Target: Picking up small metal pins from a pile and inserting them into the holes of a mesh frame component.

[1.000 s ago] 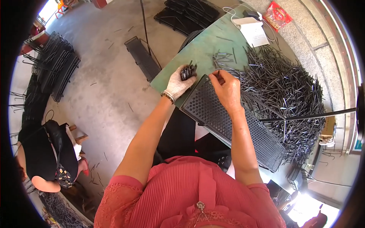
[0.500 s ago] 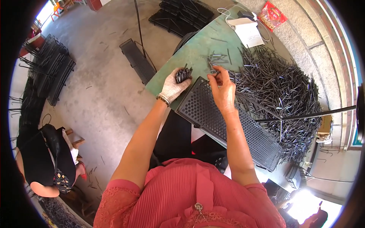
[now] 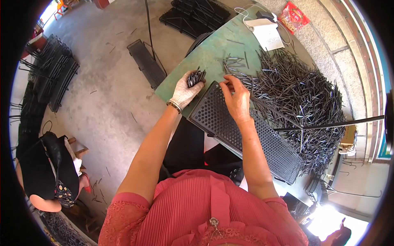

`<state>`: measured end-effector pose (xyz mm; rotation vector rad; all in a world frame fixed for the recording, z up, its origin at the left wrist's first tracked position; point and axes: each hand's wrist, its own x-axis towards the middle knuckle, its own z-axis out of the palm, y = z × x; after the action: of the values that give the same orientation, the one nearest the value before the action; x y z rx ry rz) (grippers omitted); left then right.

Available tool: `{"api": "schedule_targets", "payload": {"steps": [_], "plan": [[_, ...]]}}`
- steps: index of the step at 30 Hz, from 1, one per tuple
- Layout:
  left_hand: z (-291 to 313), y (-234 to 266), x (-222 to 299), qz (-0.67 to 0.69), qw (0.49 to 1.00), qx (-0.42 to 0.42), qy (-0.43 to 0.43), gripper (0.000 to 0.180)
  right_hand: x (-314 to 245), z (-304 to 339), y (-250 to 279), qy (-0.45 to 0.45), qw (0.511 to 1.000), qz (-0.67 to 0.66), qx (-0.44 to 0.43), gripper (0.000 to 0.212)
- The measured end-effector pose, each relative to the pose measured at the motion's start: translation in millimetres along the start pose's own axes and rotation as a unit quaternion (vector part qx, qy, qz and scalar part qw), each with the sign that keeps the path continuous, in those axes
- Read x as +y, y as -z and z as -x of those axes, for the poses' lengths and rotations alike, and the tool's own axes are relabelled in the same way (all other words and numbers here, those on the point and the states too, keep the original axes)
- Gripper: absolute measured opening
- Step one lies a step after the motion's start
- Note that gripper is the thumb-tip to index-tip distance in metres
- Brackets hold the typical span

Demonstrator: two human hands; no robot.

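Gloved left hand (image 3: 185, 91) grips thin, probably metal, dark pins (image 3: 196, 76).

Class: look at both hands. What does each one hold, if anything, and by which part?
The gloved left hand grips a bundle of thin dark metal pins around its lower part. The bare right hand pinches something thin at its fingertips; which part cannot be told.

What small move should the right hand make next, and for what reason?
Probably lower the thin pin into a hole of the black perforated tray. The right hand pinches it at the tray's far end, while the gloved left hand holds a bundle of pins ready.
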<state>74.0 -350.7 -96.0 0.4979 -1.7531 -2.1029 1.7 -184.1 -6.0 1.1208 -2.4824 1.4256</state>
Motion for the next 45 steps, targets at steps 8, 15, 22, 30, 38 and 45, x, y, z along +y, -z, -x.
{"api": "schedule_targets", "payload": {"steps": [8,15,22,30,38,45], "plan": [[1.5,-1.3,-1.2,0.034,0.999,0.002,-0.005,0.039,3.3,3.2,0.7,0.114,0.991,0.062,0.037,0.014],[-0.4,0.5,-0.3,0.017,1.000,0.003,0.002,0.040,1.6,9.7,-1.1,0.107,0.992,0.073,0.008,0.014],[1.9,2.9,8.4,0.088,0.995,0.043,0.024,0.039,-21.1,8.2,8.0,0.059,0.998,0.006,0.035,0.011],[49.7,12.0,90.2,0.246,0.966,0.006,0.080,0.031,-42.0,19.4,15.1,-0.082,0.981,-0.175,-0.028,0.021],[136.7,-46.9,98.9,0.289,0.942,-0.025,0.171,0.037,-50.4,43.0,27.1,-0.229,0.916,-0.295,-0.148,0.033],[161.3,-65.9,76.5,0.310,0.930,-0.015,0.196,0.029,-33.7,75.6,51.3,-0.296,0.891,-0.299,-0.171,0.024]]}}
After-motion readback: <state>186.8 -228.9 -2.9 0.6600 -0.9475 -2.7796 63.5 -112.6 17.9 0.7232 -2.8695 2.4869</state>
